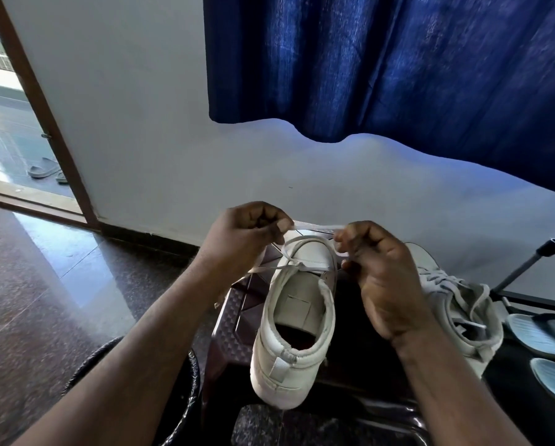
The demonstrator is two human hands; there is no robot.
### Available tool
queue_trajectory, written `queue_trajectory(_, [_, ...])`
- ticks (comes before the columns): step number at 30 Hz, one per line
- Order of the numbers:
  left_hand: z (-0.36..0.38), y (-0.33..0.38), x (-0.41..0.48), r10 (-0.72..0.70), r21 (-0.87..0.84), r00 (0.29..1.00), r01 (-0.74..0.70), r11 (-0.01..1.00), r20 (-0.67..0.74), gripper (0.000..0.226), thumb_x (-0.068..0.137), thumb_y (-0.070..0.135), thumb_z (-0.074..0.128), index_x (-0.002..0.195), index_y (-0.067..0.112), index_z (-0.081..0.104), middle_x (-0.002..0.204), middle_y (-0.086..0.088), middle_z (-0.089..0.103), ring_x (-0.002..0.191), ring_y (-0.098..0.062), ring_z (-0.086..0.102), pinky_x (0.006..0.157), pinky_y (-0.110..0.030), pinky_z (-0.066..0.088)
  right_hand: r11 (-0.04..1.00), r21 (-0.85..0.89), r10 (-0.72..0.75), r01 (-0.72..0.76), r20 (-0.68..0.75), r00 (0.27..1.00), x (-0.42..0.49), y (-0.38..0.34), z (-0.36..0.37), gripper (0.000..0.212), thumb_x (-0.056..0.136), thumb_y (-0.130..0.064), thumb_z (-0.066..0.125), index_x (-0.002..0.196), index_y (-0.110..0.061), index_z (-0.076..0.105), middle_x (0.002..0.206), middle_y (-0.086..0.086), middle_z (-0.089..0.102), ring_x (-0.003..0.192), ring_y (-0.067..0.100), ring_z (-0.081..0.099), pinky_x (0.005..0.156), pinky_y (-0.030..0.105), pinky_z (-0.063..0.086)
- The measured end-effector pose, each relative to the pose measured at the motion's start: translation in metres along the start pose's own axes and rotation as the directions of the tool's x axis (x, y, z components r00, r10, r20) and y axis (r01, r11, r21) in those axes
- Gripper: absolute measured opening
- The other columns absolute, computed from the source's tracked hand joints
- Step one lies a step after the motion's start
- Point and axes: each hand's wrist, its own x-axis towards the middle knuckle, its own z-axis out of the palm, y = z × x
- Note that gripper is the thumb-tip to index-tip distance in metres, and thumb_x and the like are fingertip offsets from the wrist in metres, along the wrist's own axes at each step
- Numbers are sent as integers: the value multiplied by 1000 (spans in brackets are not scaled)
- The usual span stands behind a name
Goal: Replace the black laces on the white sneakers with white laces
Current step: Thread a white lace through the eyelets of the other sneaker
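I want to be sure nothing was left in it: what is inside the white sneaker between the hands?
Inside the white sneaker only its pale lining with a square label and a dark heel area show. The toe end is covered by the upper.

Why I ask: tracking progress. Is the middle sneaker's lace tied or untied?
Untied: white lace crosses once above the sneaker, no bow; left hand and right hand pinch it.
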Motion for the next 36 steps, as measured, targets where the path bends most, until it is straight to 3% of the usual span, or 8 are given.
queue_trajectory(3, [-1, 3, -1, -28, -56, 993, 22, 998, -114, 9, 95, 1, 68, 100, -6, 71, 79, -17, 65, 67, -13, 55, 68, -19, 43, 926, 378, 51, -25, -60, 997, 0, -10, -2, 8, 90, -22, 66, 82, -21, 64, 79, 0, 65, 68, 13, 55, 60, 25, 38])
queue_trajectory(6, [-4, -2, 1, -35, 46, 966, 49, 998, -256, 9, 93, 2, 67, 91, 6, 75, 76, -18, 65, 67, -14, 55, 61, -19, 42, 863, 503, -29, 57, -64, 998, 1, -27, -7, 12, 92, -29, 63, 87, -18, 61, 76, -3, 60, 63, 10, 52, 54, 20, 36])
queue_trajectory(10, [-11, -8, 3, -12, 161, 932, 75, 984, -363, 13, 96, 16, 70, 86, 20, 78, 64, 16, 68, 59, 4, 56, 52, -6, 39, 847, 513, -113, 139, -82, 990, 0, -45, -13, 24, 101, -33, 53, 84, -20, 64, 76, -4, 60, 66, 10, 52, 56, 21, 34])
queue_trajectory(19, [-14, -9, 6, 89, 134, 872, -28, 991, -481, 10, 94, 20, 69, 93, 30, 70, 79, 14, 68, 68, -12, 68, 71, -32, 51, 938, 311, -60, 156, -295, 954, -7, -36, -1, 14, 102, -14, 58, 93, -17, 68, 70, -6, 63, 61, 8, 54, 56, 20, 39])
queue_trajectory(22, [-10, -9, 6, 130, 110, 921, -96, 989, -367, 19, 87, 10, 71, 92, 28, 67, 91, 8, 70, 88, -24, 75, 83, -43, 59, 908, 346, -123, 236, -319, 940, -9, -43, 0, 15, 104, -8, 53, 97, -17, 64, 71, -6, 64, 64, 8, 60, 60, 21, 46])
queue_trajectory(26, [4, -12, 2, 187, 399, 968, -107, 911, -166, 23, 85, 9, 76, 87, 29, 65, 99, 9, 71, 90, -8, 72, 80, -33, 57, 912, 328, -141, 245, -311, 940, -10, -48, -3, 14, 105, -12, 52, 105, -21, 63, 78, -1, 68, 70, 15, 64, 59, 23, 45])
queue_trajectory(32, [15, -12, 0, -40, 532, 994, -18, 847, 98, 11, 93, 37, 74, 88, 31, 81, 80, 17, 73, 82, -1, 66, 74, -25, 47, 906, 314, -215, 284, -237, 947, -13, -61, -12, 14, 105, -11, 49, 105, -20, 59, 85, -2, 68, 76, 17, 65, 62, 23, 45])
queue_trajectory(36, [18, -12, 1, -181, 405, 967, 94, 909, 182, 16, 96, 34, 71, 87, 27, 82, 87, 9, 79, 88, -10, 72, 88, -35, 56, 910, 243, -274, 336, -256, 927, -14, -74, -19, 12, 104, -12, 50, 107, -21, 58, 87, -3, 71, 80, 20, 68, 63, 25, 42])
